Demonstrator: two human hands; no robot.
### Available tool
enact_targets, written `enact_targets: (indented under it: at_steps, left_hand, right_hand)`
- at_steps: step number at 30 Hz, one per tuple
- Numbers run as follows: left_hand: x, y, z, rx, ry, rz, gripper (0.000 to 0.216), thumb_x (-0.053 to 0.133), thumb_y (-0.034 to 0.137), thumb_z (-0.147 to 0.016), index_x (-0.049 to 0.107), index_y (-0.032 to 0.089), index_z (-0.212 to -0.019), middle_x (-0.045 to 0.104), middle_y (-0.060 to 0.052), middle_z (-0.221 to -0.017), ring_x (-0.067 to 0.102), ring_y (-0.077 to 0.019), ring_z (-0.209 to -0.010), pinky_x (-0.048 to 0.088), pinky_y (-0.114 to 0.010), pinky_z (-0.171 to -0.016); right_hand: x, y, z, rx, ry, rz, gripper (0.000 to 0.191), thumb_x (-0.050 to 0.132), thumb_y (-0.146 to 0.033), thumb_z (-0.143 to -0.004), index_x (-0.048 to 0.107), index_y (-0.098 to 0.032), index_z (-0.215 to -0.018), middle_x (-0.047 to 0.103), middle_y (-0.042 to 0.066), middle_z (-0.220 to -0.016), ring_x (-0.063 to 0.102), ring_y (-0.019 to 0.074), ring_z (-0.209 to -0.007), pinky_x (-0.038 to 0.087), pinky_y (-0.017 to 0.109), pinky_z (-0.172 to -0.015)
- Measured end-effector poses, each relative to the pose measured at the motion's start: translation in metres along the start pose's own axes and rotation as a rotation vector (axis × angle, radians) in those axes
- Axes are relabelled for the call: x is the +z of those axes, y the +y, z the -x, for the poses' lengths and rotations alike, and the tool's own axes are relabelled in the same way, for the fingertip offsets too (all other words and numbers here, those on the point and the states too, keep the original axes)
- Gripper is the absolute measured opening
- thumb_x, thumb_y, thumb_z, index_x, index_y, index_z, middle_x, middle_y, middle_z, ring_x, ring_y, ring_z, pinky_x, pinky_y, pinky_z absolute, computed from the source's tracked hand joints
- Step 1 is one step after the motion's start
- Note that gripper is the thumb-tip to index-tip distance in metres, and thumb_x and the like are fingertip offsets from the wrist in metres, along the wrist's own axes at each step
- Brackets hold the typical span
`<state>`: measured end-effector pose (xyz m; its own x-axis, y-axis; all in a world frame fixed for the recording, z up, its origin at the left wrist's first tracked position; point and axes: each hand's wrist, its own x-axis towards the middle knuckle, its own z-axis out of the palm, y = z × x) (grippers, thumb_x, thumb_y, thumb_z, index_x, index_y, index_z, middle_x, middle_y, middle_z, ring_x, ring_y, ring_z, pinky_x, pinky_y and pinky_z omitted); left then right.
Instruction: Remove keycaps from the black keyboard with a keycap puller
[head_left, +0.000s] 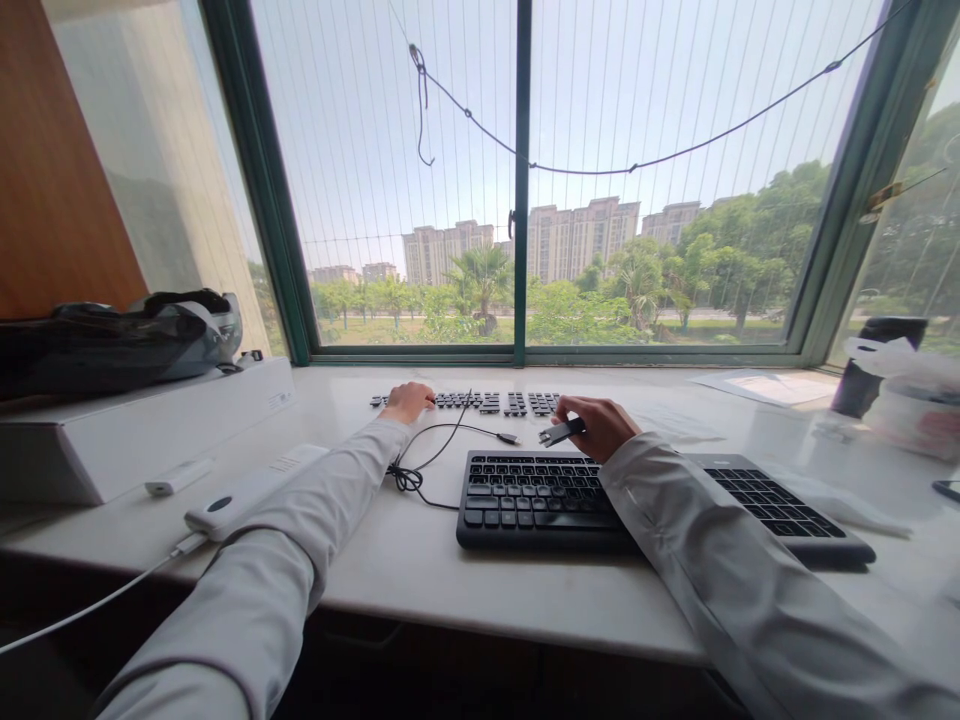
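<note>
A black keyboard (540,490) lies on the white sill in front of me. Behind it, rows of loose black keycaps (495,402) are laid out near the window. My left hand (409,400) reaches to the left end of those rows, fingers curled down on the keycaps; what it pinches I cannot make out. My right hand (596,425) hovers over the keyboard's far edge, closed on a small black tool (561,432). A thin black cable (435,455) curls between my arms.
A white box (150,430) with a dark bag (112,345) on top stands at the left. A white device (247,490) with a white cord lies near the edge. A dark bottle (874,365), crumpled plastic and papers (772,387) sit at the right.
</note>
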<state>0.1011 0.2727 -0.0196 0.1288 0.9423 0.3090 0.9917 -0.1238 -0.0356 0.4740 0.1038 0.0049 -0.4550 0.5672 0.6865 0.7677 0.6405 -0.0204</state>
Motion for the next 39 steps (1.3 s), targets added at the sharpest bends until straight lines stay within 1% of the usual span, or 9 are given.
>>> enact_targets:
  at_steps: [7, 13, 22, 27, 31, 36, 39]
  left_hand:
    - [0.003, -0.002, 0.0, -0.008, -0.002, 0.01, 0.026, 0.062, 0.044, -0.082, 0.075, 0.035, -0.102, 0.074, -0.002, -0.108, 0.065, -0.023, -0.1, 0.045, -0.029, -0.085]
    - [0.003, -0.001, 0.001, 0.006, 0.01, 0.014, 0.025, 0.062, 0.042, -0.082, 0.075, 0.034, -0.101, 0.073, -0.002, -0.109, 0.065, -0.0237, -0.101, 0.046, -0.03, -0.085]
    - [-0.002, -0.003, 0.007, 0.046, 0.039, 0.024, 0.023, 0.062, 0.04, -0.082, 0.075, 0.034, -0.1, 0.074, 0.0, -0.108, 0.065, -0.023, -0.103, 0.045, -0.03, -0.088]
    - [-0.003, -0.005, 0.01, 0.06, 0.045, 0.032, 0.019, 0.061, 0.035, -0.083, 0.075, 0.032, -0.097, 0.074, 0.001, -0.106, 0.065, -0.0217, -0.101, 0.045, -0.029, -0.087]
    - [-0.004, -0.004, 0.01, 0.068, 0.048, 0.037, 0.018, 0.062, 0.034, -0.083, 0.074, 0.032, -0.096, 0.074, 0.002, -0.105, 0.066, -0.0215, -0.099, 0.045, -0.029, -0.086]
    - [-0.006, -0.001, 0.013, 0.058, 0.064, 0.047, 0.016, 0.065, 0.032, -0.082, 0.075, 0.031, -0.094, 0.075, 0.001, -0.103, 0.066, -0.0227, -0.098, 0.045, -0.03, -0.085]
    - [-0.011, 0.0, 0.017, 0.032, 0.102, 0.064, 0.014, 0.066, 0.031, -0.081, 0.076, 0.031, -0.091, 0.075, 0.001, -0.102, 0.066, -0.0229, -0.097, 0.046, -0.029, -0.084]
  right_hand:
    - [-0.001, -0.001, 0.0, 0.008, -0.022, -0.015, 0.009, 0.057, -0.026, -0.085, 0.054, -0.022, -0.077, 0.07, 0.003, -0.077, 0.062, 0.0178, -0.065, 0.039, 0.026, -0.06]
    - [-0.002, -0.003, -0.001, 0.003, -0.019, -0.031, 0.009, 0.058, -0.025, -0.084, 0.054, -0.023, -0.076, 0.071, 0.003, -0.076, 0.062, 0.0177, -0.064, 0.039, 0.026, -0.06]
    - [-0.001, -0.002, 0.0, 0.01, -0.023, -0.014, 0.01, 0.058, -0.027, -0.085, 0.054, -0.023, -0.077, 0.071, 0.003, -0.077, 0.063, 0.018, -0.065, 0.039, 0.026, -0.061]
    - [-0.001, -0.001, 0.0, 0.015, -0.025, -0.014, 0.008, 0.058, -0.025, -0.084, 0.055, -0.022, -0.078, 0.072, 0.003, -0.079, 0.064, 0.0178, -0.067, 0.039, 0.025, -0.061]
    - [-0.001, -0.001, 0.0, 0.018, -0.023, -0.02, 0.008, 0.058, -0.026, -0.084, 0.056, -0.022, -0.077, 0.071, 0.003, -0.078, 0.064, 0.0179, -0.066, 0.039, 0.025, -0.06]
    - [-0.002, -0.002, 0.0, 0.009, -0.022, -0.025, 0.008, 0.058, -0.026, -0.084, 0.056, -0.023, -0.077, 0.071, 0.004, -0.078, 0.064, 0.0186, -0.066, 0.039, 0.026, -0.061]
    - [-0.003, -0.001, 0.0, 0.009, -0.008, -0.025, 0.009, 0.058, -0.027, -0.084, 0.056, -0.023, -0.076, 0.07, 0.003, -0.074, 0.062, 0.0182, -0.063, 0.039, 0.026, -0.06]
